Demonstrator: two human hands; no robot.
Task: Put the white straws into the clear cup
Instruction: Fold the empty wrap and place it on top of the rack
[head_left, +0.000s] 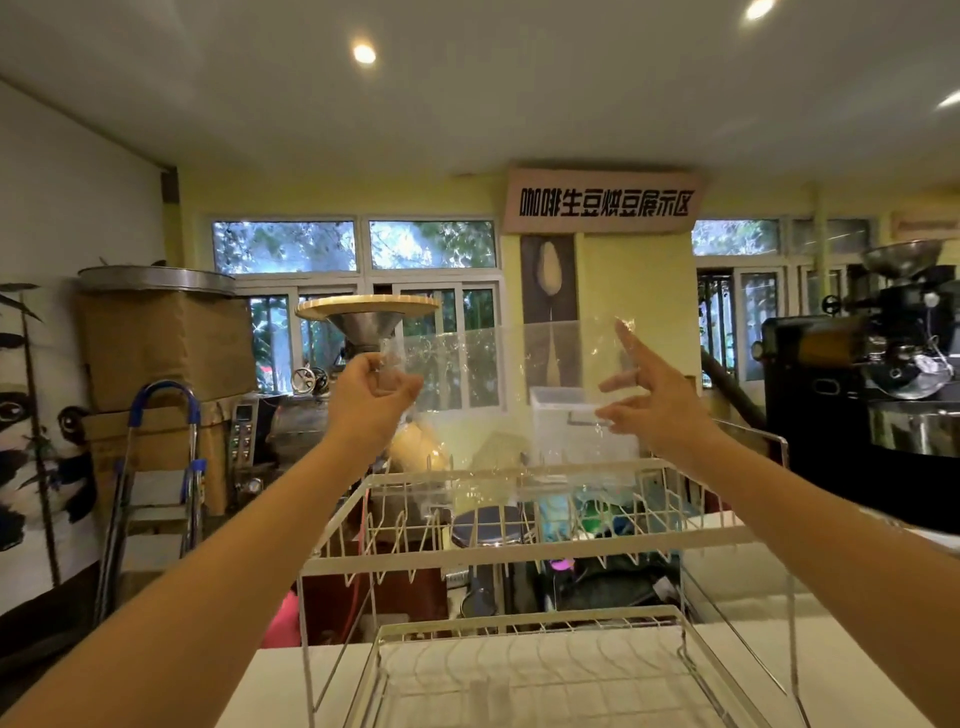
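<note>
I hold a clear plastic bag (498, 374) stretched out at chest height above a white wire rack (519, 553). My left hand (371, 395) pinches the bag's upper left corner with closed fingers. On the bag's right edge is my right hand (649, 400), fingers spread, with the upper right corner sticking up at the raised index fingertip. The film hangs taut between both hands and reaches down to the rack's top tier. I cannot make out any white straws or a clear cup in this view.
The two-tier rack stands on a white counter (857, 675) right in front of me. Behind it are a translucent box (566, 415), a black roasting machine (872, 395) at the right, and a step ladder (156, 493) with cardboard boxes at the left.
</note>
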